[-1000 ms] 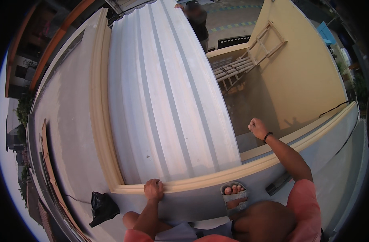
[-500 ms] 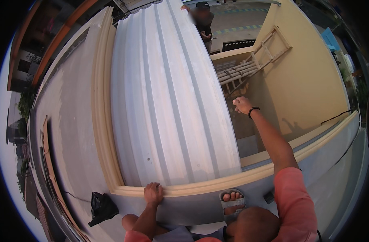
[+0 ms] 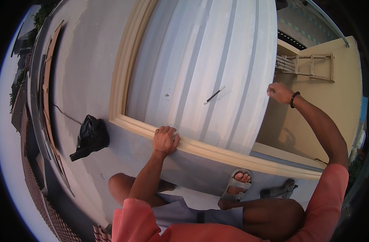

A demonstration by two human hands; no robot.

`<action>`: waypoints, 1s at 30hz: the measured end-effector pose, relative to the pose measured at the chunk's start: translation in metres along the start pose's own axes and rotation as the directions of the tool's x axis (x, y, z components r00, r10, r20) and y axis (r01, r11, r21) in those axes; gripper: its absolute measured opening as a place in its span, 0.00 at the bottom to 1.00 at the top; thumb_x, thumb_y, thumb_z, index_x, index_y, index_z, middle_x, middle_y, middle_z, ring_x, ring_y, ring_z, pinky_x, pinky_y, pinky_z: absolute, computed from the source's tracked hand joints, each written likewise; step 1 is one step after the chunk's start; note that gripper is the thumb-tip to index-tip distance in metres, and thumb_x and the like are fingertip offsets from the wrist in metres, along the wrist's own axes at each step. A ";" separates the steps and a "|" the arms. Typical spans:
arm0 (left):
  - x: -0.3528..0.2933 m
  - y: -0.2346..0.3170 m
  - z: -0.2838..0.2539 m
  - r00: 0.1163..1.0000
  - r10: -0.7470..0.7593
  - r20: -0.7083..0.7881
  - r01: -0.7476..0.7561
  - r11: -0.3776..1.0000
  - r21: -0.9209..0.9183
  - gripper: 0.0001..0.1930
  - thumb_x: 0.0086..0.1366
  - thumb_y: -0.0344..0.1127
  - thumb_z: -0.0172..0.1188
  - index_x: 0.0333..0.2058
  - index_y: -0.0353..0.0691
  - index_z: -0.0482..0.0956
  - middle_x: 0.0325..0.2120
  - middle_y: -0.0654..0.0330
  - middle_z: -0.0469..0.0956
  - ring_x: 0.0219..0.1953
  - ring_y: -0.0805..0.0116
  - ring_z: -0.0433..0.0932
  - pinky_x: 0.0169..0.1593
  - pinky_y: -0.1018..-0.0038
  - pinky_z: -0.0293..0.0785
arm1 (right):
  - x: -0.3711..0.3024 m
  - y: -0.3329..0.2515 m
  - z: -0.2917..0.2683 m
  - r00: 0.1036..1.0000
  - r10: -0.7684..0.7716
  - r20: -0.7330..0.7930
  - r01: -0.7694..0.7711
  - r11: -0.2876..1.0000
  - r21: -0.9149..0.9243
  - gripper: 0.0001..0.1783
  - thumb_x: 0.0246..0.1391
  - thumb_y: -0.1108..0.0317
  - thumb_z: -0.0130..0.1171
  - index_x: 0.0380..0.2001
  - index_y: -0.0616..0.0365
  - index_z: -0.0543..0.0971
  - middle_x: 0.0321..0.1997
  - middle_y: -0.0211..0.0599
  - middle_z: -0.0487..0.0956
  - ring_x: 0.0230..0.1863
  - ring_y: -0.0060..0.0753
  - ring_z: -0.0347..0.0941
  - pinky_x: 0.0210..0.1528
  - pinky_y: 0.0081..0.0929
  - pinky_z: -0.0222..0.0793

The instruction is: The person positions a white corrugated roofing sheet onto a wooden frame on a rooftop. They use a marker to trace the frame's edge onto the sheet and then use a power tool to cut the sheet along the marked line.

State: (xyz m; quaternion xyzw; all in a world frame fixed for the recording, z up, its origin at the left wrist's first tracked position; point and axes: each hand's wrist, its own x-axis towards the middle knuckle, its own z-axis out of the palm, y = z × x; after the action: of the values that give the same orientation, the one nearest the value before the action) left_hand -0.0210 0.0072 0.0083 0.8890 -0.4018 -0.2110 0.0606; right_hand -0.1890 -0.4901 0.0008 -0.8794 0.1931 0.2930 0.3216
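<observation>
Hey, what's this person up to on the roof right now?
A person crouches at the cream ledge bordering a white corrugated metal roof. The left hand grips the ledge; the right hand, fist closed, is stretched out at the sheet's far edge. A thin dark brush-like stick lies loose on the sheet, touched by neither hand. A black plastic bag sits on the concrete to the left, and a sandalled foot rests below the ledge.

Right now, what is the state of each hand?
Left hand: fingers curled over the cream ledge, gripping it.
Right hand: closed fist; contents cannot be told.
</observation>
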 end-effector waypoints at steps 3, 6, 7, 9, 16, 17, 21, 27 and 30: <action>0.002 0.000 0.005 0.999 0.008 -0.040 -0.011 0.998 -0.060 0.11 0.56 0.39 0.58 0.34 0.40 0.80 0.31 0.57 0.78 0.40 0.57 0.74 0.48 0.63 0.68 | 0.045 -0.052 0.041 0.980 -0.005 0.198 0.017 0.998 -0.061 0.12 0.52 0.64 0.55 0.32 0.61 0.79 0.36 0.48 0.81 0.41 0.50 0.76 0.46 0.38 0.71; 0.004 0.006 0.008 0.998 0.005 -0.060 -0.011 0.993 -0.113 0.11 0.55 0.38 0.59 0.34 0.39 0.80 0.30 0.57 0.78 0.39 0.57 0.74 0.46 0.63 0.69 | 0.104 -0.079 0.107 0.992 0.056 0.111 -0.056 0.998 -0.006 0.11 0.54 0.64 0.52 0.33 0.61 0.78 0.36 0.50 0.81 0.40 0.52 0.77 0.44 0.43 0.71; 0.007 0.010 0.010 0.998 0.014 -0.067 -0.022 0.992 -0.124 0.11 0.55 0.38 0.59 0.34 0.39 0.79 0.29 0.57 0.78 0.39 0.57 0.74 0.46 0.63 0.69 | 0.121 -0.066 0.138 0.975 0.224 0.004 -0.224 0.975 0.002 0.11 0.54 0.65 0.52 0.34 0.60 0.78 0.36 0.51 0.81 0.40 0.53 0.77 0.43 0.45 0.72; 0.014 0.013 0.009 0.997 0.025 -0.078 -0.036 0.990 -0.138 0.11 0.55 0.37 0.59 0.35 0.38 0.79 0.29 0.57 0.77 0.38 0.56 0.75 0.45 0.63 0.69 | 0.133 -0.034 0.194 0.972 0.224 -0.065 -0.227 0.973 -0.050 0.11 0.55 0.65 0.50 0.35 0.60 0.76 0.33 0.55 0.80 0.39 0.56 0.77 0.42 0.49 0.72; 0.008 0.003 0.003 0.995 0.049 -0.085 -0.057 0.993 -0.105 0.11 0.54 0.34 0.59 0.36 0.36 0.79 0.29 0.55 0.77 0.38 0.55 0.75 0.43 0.62 0.69 | 0.048 -0.014 0.249 0.640 0.731 -0.236 -0.641 0.678 0.360 0.11 0.59 0.62 0.49 0.38 0.59 0.71 0.33 0.53 0.80 0.39 0.54 0.77 0.42 0.46 0.71; 0.009 0.004 0.003 0.994 0.071 -0.083 -0.079 0.991 -0.105 0.11 0.54 0.34 0.59 0.36 0.36 0.79 0.29 0.55 0.77 0.38 0.55 0.75 0.43 0.62 0.69 | 0.025 0.009 0.271 0.641 0.735 -0.220 -0.659 0.674 0.334 0.14 0.58 0.59 0.52 0.40 0.60 0.71 0.36 0.53 0.80 0.40 0.55 0.77 0.43 0.46 0.71; 0.007 0.004 0.001 0.998 0.050 -0.042 -0.055 0.992 -0.114 0.11 0.54 0.33 0.59 0.35 0.36 0.79 0.29 0.55 0.77 0.37 0.54 0.75 0.43 0.62 0.70 | -0.005 0.005 0.312 0.734 0.661 -0.156 -0.635 0.749 0.187 0.19 0.54 0.54 0.57 0.40 0.60 0.74 0.37 0.53 0.80 0.42 0.55 0.77 0.45 0.45 0.72; 0.011 0.003 0.005 0.998 0.066 -0.018 -0.067 0.992 -0.105 0.10 0.54 0.33 0.59 0.34 0.37 0.79 0.29 0.55 0.77 0.36 0.54 0.75 0.43 0.62 0.70 | 0.004 0.008 0.342 0.756 0.643 -0.120 -0.596 0.753 0.278 0.16 0.51 0.57 0.60 0.27 0.62 0.76 0.26 0.48 0.80 0.35 0.49 0.79 0.40 0.42 0.73; 0.011 0.008 0.003 0.998 0.058 -0.007 -0.058 0.993 -0.101 0.11 0.54 0.33 0.59 0.36 0.36 0.79 0.29 0.55 0.78 0.36 0.55 0.75 0.42 0.63 0.70 | 0.004 0.018 0.333 0.792 0.598 -0.123 -0.501 0.752 0.429 0.13 0.55 0.59 0.54 0.29 0.60 0.73 0.32 0.46 0.80 0.35 0.48 0.78 0.37 0.41 0.75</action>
State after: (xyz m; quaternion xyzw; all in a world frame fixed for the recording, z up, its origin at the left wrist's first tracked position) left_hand -0.0211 -0.0059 0.0038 0.8732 -0.4161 -0.2273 0.1125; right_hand -0.3255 -0.2774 -0.2170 -0.7342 0.5364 0.2181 0.3546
